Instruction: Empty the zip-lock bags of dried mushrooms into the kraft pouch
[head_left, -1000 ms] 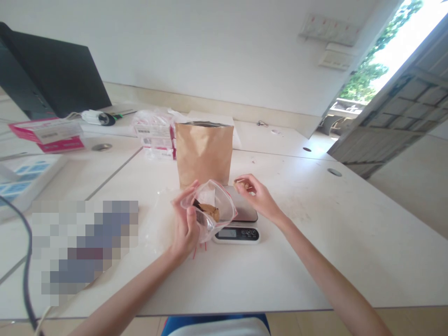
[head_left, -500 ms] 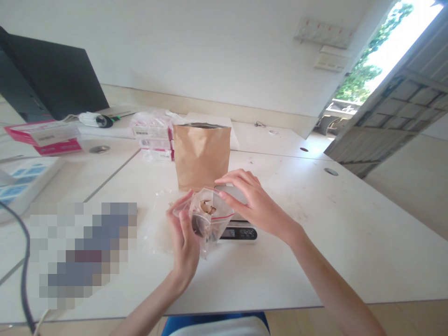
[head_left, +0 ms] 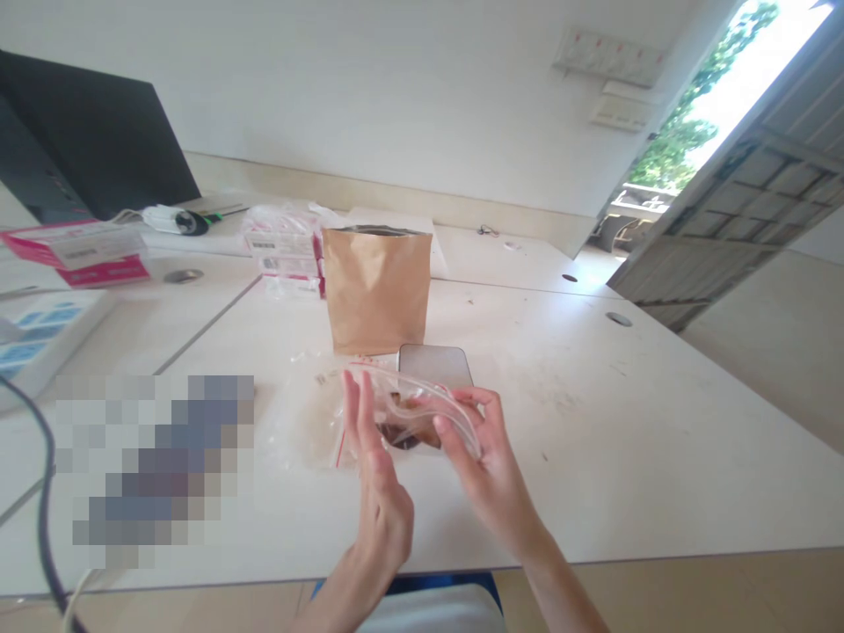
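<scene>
A clear zip-lock bag (head_left: 422, 396) with brown dried pieces and a dark piece inside is in my right hand (head_left: 491, 466), its fingers closed on the right end of the bag's mouth. My left hand (head_left: 382, 483) is upright at the bag's left side, fingers stretched out straight and lying along the plastic. Behind the bag, the metal plate of a small digital scale (head_left: 435, 362) shows; its front is hidden by the bag and my hand. A brown paper pouch (head_left: 378, 294) stands upright with its top open just beyond. More clear plastic bags (head_left: 303, 418) lie to the left.
Pink-and-white boxes (head_left: 283, 255) in plastic stand behind left, with other pink boxes (head_left: 105, 268) farther left. A black monitor (head_left: 98, 141), a white device (head_left: 59, 330) and a dark cable (head_left: 46, 492) are at the left. A blurred-out patch (head_left: 158, 466) covers the table's left front.
My right hand has come down and closed on the bag's right edge. My left fingers have straightened, and the bag has turned and spread sideways, covering the scale's display.
</scene>
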Demonstrator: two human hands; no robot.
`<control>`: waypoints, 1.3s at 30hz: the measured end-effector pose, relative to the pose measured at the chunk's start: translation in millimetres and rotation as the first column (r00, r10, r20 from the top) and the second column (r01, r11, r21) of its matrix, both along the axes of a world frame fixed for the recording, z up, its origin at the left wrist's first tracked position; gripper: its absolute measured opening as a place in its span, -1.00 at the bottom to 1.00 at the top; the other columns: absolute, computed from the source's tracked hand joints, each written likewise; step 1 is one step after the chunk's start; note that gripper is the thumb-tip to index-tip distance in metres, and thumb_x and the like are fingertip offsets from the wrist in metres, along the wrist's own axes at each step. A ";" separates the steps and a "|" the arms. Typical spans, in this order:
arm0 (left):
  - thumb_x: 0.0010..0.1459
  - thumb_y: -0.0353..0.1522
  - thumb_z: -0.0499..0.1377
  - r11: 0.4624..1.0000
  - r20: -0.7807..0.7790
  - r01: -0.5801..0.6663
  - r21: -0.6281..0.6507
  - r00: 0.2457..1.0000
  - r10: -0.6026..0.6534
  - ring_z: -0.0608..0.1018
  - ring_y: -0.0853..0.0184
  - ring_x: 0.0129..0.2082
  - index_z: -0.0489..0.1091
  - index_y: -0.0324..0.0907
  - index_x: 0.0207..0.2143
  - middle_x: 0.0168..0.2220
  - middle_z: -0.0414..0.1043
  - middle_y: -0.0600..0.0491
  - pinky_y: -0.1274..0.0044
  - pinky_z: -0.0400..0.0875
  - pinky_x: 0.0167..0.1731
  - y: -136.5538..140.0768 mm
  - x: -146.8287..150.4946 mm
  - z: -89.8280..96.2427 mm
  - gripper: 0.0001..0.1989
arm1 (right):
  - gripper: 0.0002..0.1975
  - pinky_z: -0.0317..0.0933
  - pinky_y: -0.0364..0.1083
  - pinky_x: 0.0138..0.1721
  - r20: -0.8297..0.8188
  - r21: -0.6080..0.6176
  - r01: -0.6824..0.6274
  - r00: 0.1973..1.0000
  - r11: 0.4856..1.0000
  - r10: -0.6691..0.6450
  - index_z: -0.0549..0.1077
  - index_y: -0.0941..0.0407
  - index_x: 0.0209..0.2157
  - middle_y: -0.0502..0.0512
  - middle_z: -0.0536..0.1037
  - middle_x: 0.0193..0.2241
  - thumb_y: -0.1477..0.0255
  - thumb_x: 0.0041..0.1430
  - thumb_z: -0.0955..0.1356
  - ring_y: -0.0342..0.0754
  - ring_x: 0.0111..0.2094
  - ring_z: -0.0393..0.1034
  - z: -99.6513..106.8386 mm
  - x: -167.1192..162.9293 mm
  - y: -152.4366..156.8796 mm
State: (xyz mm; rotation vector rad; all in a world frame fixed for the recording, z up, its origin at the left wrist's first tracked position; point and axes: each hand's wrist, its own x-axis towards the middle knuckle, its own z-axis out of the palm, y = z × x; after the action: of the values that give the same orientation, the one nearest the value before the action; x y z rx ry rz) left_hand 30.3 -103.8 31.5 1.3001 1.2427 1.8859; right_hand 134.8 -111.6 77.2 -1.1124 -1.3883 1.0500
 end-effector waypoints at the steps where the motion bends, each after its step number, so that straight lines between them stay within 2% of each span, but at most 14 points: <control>1: 0.29 -0.06 -0.17 0.999 -0.024 -0.028 0.022 0.999 0.029 -0.09 0.18 0.35 -0.01 0.12 0.28 0.39 -0.32 0.12 0.28 -0.06 0.25 -0.2 -6.1 1.8 -0.47 | -0.80 0.27 -0.01 -0.01 -0.047 -0.024 0.018 0.999 1.000 -0.019 0.23 0.03 -0.16 0.10 0.55 -0.13 0.26 0.23 0.29 -0.03 -0.04 0.43 -1.3 4.4 0.8; 3: 0.26 -0.15 0.00 0.996 -0.063 -0.082 0.027 0.995 0.083 -0.10 0.20 0.35 0.00 0.14 0.27 0.38 -0.27 0.13 0.32 -0.08 0.26 1.0 -19.8 5.2 -0.46 | -0.81 0.31 -0.04 -0.06 -0.111 -0.057 0.055 0.992 0.997 -0.061 0.34 0.07 -0.29 0.11 0.57 -0.21 0.24 0.19 0.32 0.00 -0.09 0.46 -5.3 12.9 2.6; 4: 0.24 -0.17 0.05 0.999 -0.069 -0.043 -0.012 0.997 0.042 0.01 0.20 0.32 0.08 0.11 0.25 0.35 -0.11 0.10 0.35 -0.01 0.23 2.4 -26.0 6.0 -0.48 | -0.79 0.32 -0.05 -0.08 -0.139 -0.061 0.080 0.986 0.995 -0.088 0.39 0.09 -0.32 0.12 0.58 -0.23 0.23 0.18 0.33 0.00 -0.12 0.47 -8.5 16.0 3.5; 6: 0.21 -0.15 0.08 0.979 -0.030 0.135 -0.152 0.989 -0.141 0.34 0.22 0.14 0.34 -0.01 0.08 0.15 0.31 0.02 0.45 0.23 0.09 6.2 -34.9 5.4 -0.59 | -0.75 0.34 -0.06 -0.12 -0.195 -0.051 0.146 0.969 0.988 -0.153 0.47 0.11 -0.33 0.12 0.58 -0.27 0.21 0.14 0.35 0.00 -0.17 0.48 -17.5 19.1 4.9; 8: 0.19 -0.10 0.08 0.923 0.066 0.269 -0.277 0.963 -0.261 0.52 0.31 -0.16 0.50 -0.12 -0.16 -0.17 0.53 0.03 0.57 0.38 -0.16 10.6 -38.4 2.4 -0.64 | -0.72 0.34 -0.06 -0.13 -0.224 -0.065 0.215 0.948 0.975 -0.224 0.52 0.11 -0.31 0.12 0.59 -0.28 0.18 0.13 0.35 0.01 -0.18 0.49 -28.5 19.2 6.3; 10: 0.15 -0.06 0.10 0.901 0.131 0.270 -0.339 0.962 -0.239 0.49 0.41 -0.42 0.53 -0.16 -0.28 -0.41 0.52 0.07 0.66 0.35 -0.42 14.2 -38.6 -1.2 -0.61 | -0.67 0.34 -0.06 -0.14 -0.218 -0.109 0.271 0.932 0.956 -0.289 0.55 0.11 -0.33 0.13 0.61 -0.31 0.14 0.12 0.35 0.01 -0.20 0.50 -39.0 18.3 7.9; 13: 0.12 -0.04 0.13 0.897 0.139 0.258 -0.360 0.965 -0.222 0.41 0.48 -0.55 0.54 -0.17 -0.30 -0.53 0.49 0.11 0.69 0.26 -0.54 17.7 -38.7 -4.7 -0.59 | -0.61 0.35 -0.06 -0.19 -0.221 -0.182 0.334 0.903 0.925 -0.369 0.56 0.12 -0.37 0.13 0.63 -0.39 0.07 0.10 0.34 0.01 -0.29 0.52 -49.0 17.1 10.2; 18: 0.10 -0.03 0.14 0.866 0.183 0.311 -0.391 0.949 -0.258 0.44 0.46 -0.53 0.50 -0.19 -0.21 -0.52 0.52 0.08 0.69 0.27 -0.53 20.5 -42.7 -6.8 -0.56 | -0.59 0.35 -0.03 -0.21 -0.199 -0.196 0.361 0.896 0.912 -0.397 0.56 0.14 -0.36 0.15 0.63 -0.41 0.07 0.08 0.34 0.05 -0.31 0.53 -51.7 16.0 10.3; 21: 0.09 -0.06 0.16 0.836 0.270 0.414 -0.360 0.904 -0.331 0.54 0.40 -0.41 0.42 -0.18 -0.10 -0.42 0.57 0.05 0.64 0.37 -0.39 19.0 -42.2 -7.5 -0.55 | -0.62 0.34 -0.03 -0.17 -0.153 -0.145 0.361 0.912 0.921 -0.381 0.54 0.14 -0.27 0.15 0.63 -0.36 0.11 0.12 0.33 0.05 -0.25 0.51 -53.2 17.0 9.5; 24: 0.08 -0.11 0.20 0.833 0.308 0.465 -0.301 0.874 -0.377 0.57 0.34 -0.26 0.39 -0.17 -0.17 -0.28 0.58 0.00 0.58 0.41 -0.24 15.0 -40.0 -8.6 -0.63 | -0.64 0.33 -0.04 -0.18 -0.164 -0.144 0.424 0.881 0.894 -0.444 0.48 0.13 -0.24 0.13 0.63 -0.37 0.13 0.09 0.35 0.02 -0.27 0.51 -57.1 18.5 9.4; 27: 0.09 -0.13 0.20 0.839 0.301 0.457 -0.295 0.878 -0.373 0.57 0.33 -0.24 0.39 -0.18 -0.30 -0.29 0.57 0.00 0.57 0.42 -0.21 11.0 -39.4 -10.7 -0.71 | -0.66 0.33 -0.06 -0.19 -0.182 -0.152 0.492 0.838 0.857 -0.514 0.44 0.12 -0.30 0.12 0.63 -0.37 0.14 0.04 0.39 0.00 -0.27 0.51 -60.8 19.5 9.3; 33: 0.10 -0.11 0.19 0.874 0.264 0.385 -0.297 0.912 -0.313 0.58 0.30 -0.29 0.41 -0.19 -0.32 -0.35 0.57 -0.01 0.53 0.43 -0.23 7.8 -41.7 -10.9 -0.69 | -0.66 0.33 -0.06 -0.19 -0.137 -0.122 0.519 0.835 0.846 -0.532 0.49 0.14 -0.34 0.13 0.62 -0.38 0.13 0.04 0.39 0.01 -0.28 0.51 -62.5 25.3 9.0; 35: 0.10 -0.10 0.19 0.879 0.255 0.370 -0.302 0.919 -0.300 0.58 0.30 -0.31 0.42 -0.19 -0.32 -0.36 0.57 -0.01 0.53 0.43 -0.25 7.2 -42.3 -9.9 -0.68 | -0.65 0.32 -0.04 -0.16 -0.116 -0.119 0.509 0.845 0.852 -0.521 0.51 0.15 -0.33 0.15 0.62 -0.36 0.13 0.05 0.38 0.04 -0.25 0.50 -60.4 29.5 8.1; 39: 0.11 -0.12 0.18 0.893 0.208 0.325 -0.313 0.940 -0.269 0.57 0.30 -0.31 0.47 -0.21 -0.32 -0.36 0.57 0.00 0.54 0.43 -0.26 6.1 -44.3 -9.8 -0.67 | -0.62 0.29 0.00 -0.07 -0.078 -0.099 0.426 0.898 0.899 -0.433 0.55 0.14 -0.28 0.16 0.62 -0.28 0.12 0.15 0.30 0.05 -0.19 0.48 -55.0 37.8 4.0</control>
State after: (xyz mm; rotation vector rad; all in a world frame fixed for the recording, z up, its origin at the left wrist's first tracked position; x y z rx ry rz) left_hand -14.0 -97.7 21.7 1.0596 1.1505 1.4481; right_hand 172.6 -107.6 22.2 -1.3334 -0.9651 0.8270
